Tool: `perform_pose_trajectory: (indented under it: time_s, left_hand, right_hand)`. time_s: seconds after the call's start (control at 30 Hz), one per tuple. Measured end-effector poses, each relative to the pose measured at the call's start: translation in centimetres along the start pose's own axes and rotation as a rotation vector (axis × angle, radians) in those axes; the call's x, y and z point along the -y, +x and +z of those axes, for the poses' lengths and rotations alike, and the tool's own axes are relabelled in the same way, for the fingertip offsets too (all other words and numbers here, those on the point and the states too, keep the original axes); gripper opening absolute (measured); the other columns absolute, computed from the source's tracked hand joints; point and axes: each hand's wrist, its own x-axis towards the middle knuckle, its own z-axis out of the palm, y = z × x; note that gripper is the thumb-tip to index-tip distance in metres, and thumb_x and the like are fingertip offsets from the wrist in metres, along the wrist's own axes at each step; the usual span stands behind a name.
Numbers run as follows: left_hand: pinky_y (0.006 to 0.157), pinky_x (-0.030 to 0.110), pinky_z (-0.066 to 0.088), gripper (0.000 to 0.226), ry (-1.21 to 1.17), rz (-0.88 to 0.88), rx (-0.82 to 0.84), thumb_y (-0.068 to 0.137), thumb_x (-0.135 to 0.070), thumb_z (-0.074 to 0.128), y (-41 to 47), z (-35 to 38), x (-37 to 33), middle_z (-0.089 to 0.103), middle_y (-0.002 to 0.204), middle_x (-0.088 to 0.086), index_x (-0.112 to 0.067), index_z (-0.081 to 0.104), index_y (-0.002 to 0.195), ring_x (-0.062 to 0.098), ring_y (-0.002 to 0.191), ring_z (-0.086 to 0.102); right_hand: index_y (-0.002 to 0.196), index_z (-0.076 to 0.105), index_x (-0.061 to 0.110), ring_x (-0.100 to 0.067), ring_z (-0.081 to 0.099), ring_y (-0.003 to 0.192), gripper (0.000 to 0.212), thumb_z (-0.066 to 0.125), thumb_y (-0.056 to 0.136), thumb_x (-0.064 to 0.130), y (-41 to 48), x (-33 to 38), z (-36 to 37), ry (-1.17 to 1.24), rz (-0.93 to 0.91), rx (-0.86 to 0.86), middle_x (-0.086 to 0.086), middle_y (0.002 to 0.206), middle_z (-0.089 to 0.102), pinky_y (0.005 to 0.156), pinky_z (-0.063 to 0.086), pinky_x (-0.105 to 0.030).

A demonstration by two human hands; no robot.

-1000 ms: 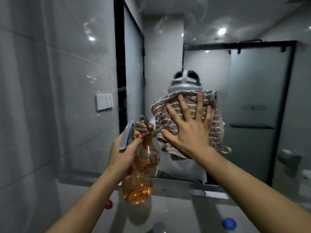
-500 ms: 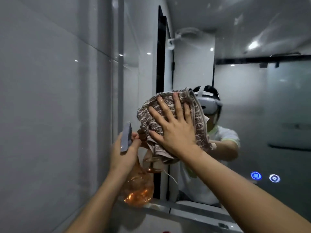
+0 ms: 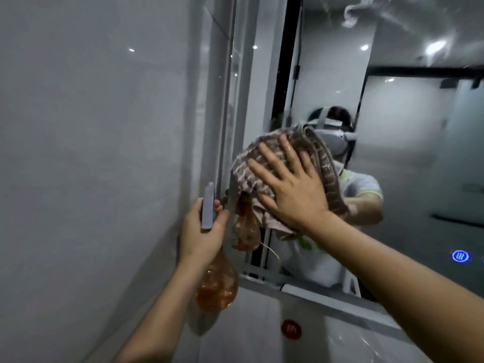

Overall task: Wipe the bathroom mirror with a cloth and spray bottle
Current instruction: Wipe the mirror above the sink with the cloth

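Note:
The bathroom mirror point(image 3: 408, 142) fills the right half of the head view and reflects a person wearing a headset. My right hand point(image 3: 290, 189) lies flat, fingers spread, pressing a brown and white patterned cloth point(image 3: 248, 169) against the glass near the mirror's left edge. My left hand point(image 3: 201, 237) grips the neck of an amber see-through spray bottle point(image 3: 217, 286) with a grey trigger head point(image 3: 208, 209), held upright just left of the cloth. The bottle's reflection hangs below the cloth.
A grey tiled wall point(image 3: 91, 153) stands close on the left. Below the mirror runs a ledge point(image 3: 309, 292) over a white counter with a red round sticker point(image 3: 290, 329). A blue lit touch button point(image 3: 460, 256) glows on the mirror at lower right.
My right hand has slid the cloth leftward across the mirror toward its left edge. The view has turned left and drawn nearer. My left hand keeps hold of the spray bottle.

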Motion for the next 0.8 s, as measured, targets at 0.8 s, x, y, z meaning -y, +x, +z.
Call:
perform_pose_trajectory:
  time_s: [0.8]
  left_hand:
    - [0.067,0.027,0.044,0.01,-0.077,0.088,0.067,0.083,-0.019,0.062,1.3,3.0,-5.3,0.06,0.075,-0.005,-0.024,0.057,0.075,0.011,0.073,0.055]
  right_hand:
    - [0.136,0.043,0.028,-0.028,0.03,0.136,0.062,0.037,0.079,0.052,-0.5,-3.5,-1.2,0.015,-0.123,-0.032,0.002,0.145,0.04,0.109,0.012,-0.042]
